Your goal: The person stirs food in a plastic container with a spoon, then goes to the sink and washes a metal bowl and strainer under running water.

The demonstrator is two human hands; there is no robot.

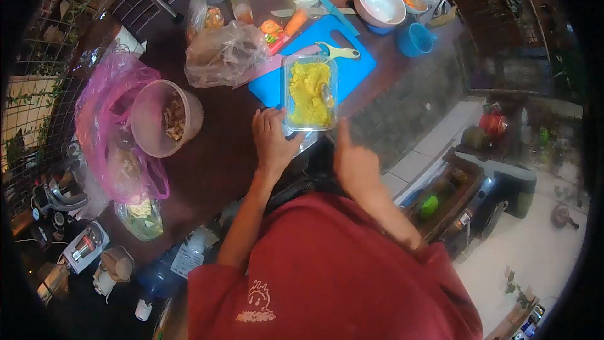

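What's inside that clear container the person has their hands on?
The clear container holds a yellow mash filling most of it, with something like a spoon partly sunk in. Whatever lies beneath the mash is covered.

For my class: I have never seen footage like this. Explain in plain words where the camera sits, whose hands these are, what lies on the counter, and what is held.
There is no machine here. One camera, worn on a person's head, looks steeply down, so you see their red shirt and both bare hands. The round dark border comes from the wide lens.

The left hand rests against the near corner of a clear rectangular container of yellow mashed food. The right hand is close beside it, one finger raised at its edge; whether it grips is unclear. The container sits on a blue cutting board on a dark counter.

Around it: a round tub beside a pink plastic bag, a clear bag, a carrot, a white bowl and a blue cup.
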